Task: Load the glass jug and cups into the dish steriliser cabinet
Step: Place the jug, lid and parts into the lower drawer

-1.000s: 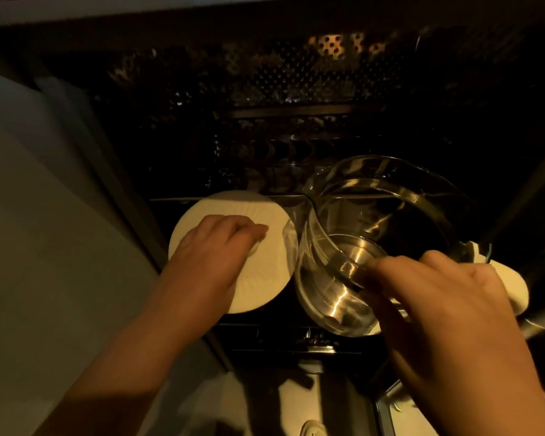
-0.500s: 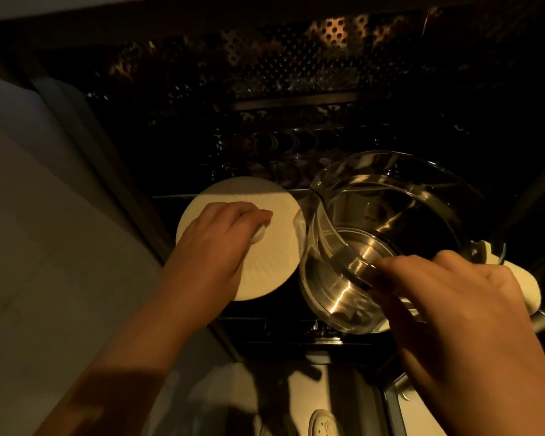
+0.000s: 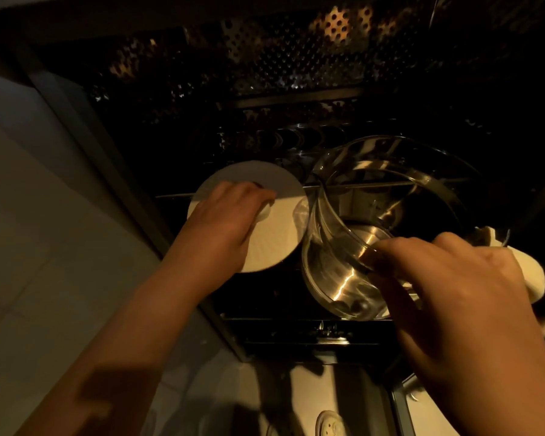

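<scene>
A clear glass jug (image 3: 337,247) hangs tilted inside the dark steriliser cabinet (image 3: 265,73), its wide mouth turned up and back. My right hand (image 3: 447,294) grips the jug at its near rim, fingers curled over the glass; a white handle part (image 3: 529,275) shows past my knuckles. Left of the jug, my left hand (image 3: 224,221) pinches the knob of a round white lid (image 3: 277,231), held flat over the rack. The two pieces almost touch. No cups can be made out in the dim light.
A wire rack rail (image 3: 296,322) crosses the front of the cabinet below the jug. Perforated metal panels line the back wall (image 3: 328,29). Pale floor tiles (image 3: 44,247) lie to the left, and the open door edge (image 3: 400,410) runs at the lower right.
The jug and the lid have shifted slightly deeper into the cabinet, and the view has drifted with them. Both hands keep the same hold.
</scene>
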`<action>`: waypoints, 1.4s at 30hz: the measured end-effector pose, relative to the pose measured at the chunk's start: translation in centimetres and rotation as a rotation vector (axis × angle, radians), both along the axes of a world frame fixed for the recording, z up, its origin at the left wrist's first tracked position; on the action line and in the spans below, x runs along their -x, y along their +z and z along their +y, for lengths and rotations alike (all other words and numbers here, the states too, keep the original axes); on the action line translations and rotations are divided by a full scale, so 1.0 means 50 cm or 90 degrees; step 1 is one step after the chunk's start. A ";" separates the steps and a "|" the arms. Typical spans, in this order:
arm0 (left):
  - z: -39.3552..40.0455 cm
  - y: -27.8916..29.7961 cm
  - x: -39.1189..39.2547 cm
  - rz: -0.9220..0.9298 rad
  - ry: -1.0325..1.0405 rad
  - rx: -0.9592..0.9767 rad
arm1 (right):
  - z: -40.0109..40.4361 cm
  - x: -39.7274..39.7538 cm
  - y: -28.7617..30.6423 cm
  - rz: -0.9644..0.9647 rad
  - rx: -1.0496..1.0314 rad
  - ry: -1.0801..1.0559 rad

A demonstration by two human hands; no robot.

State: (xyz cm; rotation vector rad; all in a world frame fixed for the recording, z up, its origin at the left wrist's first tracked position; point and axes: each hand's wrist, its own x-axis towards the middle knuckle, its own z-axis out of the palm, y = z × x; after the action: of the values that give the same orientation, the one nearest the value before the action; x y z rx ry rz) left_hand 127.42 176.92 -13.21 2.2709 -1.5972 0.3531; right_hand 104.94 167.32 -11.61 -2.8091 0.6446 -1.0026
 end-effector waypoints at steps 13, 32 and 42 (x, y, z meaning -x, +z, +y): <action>-0.036 0.030 -0.031 0.113 0.075 0.004 | 0.005 -0.016 -0.001 0.020 -0.004 -0.003; -0.070 0.060 -0.052 0.156 0.134 -0.110 | 0.005 -0.023 0.003 0.005 0.003 0.008; -0.048 0.060 -0.058 0.149 0.052 -0.121 | 0.005 -0.020 0.007 -0.006 0.004 0.004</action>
State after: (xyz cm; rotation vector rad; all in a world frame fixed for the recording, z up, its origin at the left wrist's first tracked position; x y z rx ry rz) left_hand 130.34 174.51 -10.20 2.4179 -1.4759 -0.0478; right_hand 105.94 167.57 -11.24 -2.8086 0.6313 -1.0182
